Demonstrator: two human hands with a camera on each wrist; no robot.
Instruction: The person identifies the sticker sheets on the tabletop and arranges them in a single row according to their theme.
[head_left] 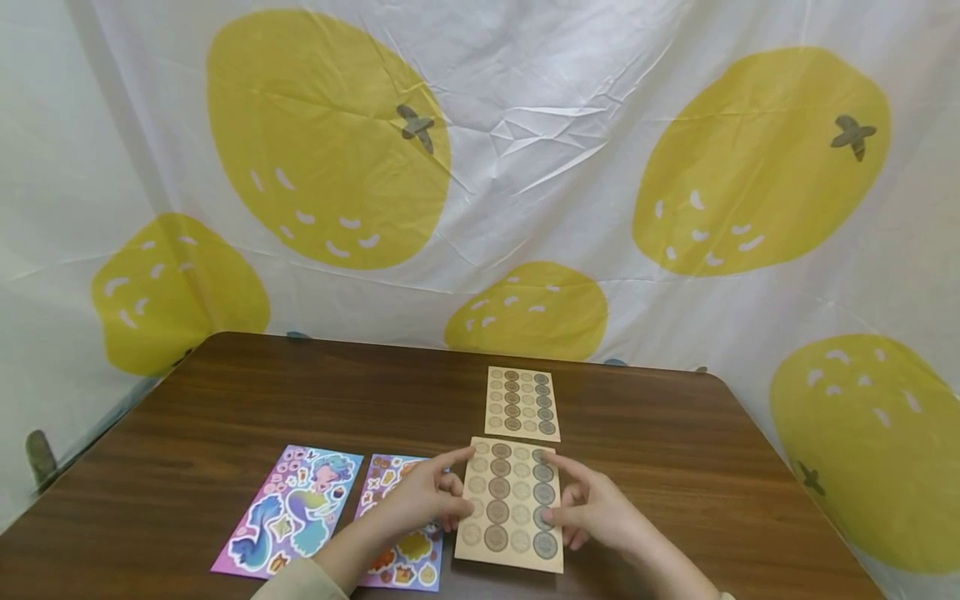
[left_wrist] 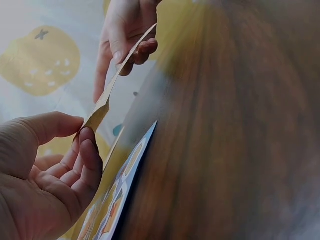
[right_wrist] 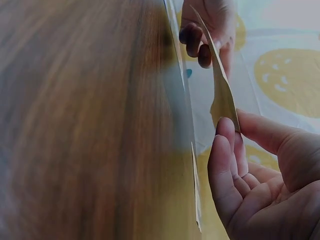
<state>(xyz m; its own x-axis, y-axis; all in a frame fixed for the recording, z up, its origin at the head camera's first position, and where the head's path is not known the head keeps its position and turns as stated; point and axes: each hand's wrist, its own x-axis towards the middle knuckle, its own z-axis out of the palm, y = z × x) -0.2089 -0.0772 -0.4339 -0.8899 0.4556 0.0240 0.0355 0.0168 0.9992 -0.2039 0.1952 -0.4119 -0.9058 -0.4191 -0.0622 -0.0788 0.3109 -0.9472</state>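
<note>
Between my two hands is a tan sticker sheet (head_left: 510, 500) with rows of round coin-like prints, held above the table. My left hand (head_left: 430, 493) pinches its left edge between thumb and fingers. The opposite edge is pinched by my right hand (head_left: 597, 507) in the same way. Both wrist views show the sheet edge-on and slightly bowed, with the left thumb (left_wrist: 57, 124) and the right thumb (right_wrist: 265, 131) against one face and curled fingers behind it. A second tan sheet (head_left: 522, 404) of the same print lies flat just beyond.
To the left lies a mermaid sticker sheet (head_left: 292, 512). Beside it is another colourful sticker sheet (head_left: 405, 546), partly covered by my left hand and forearm. The dark wooden table (head_left: 675, 442) backs onto a white curtain (head_left: 540, 192) with large yellow fruit prints.
</note>
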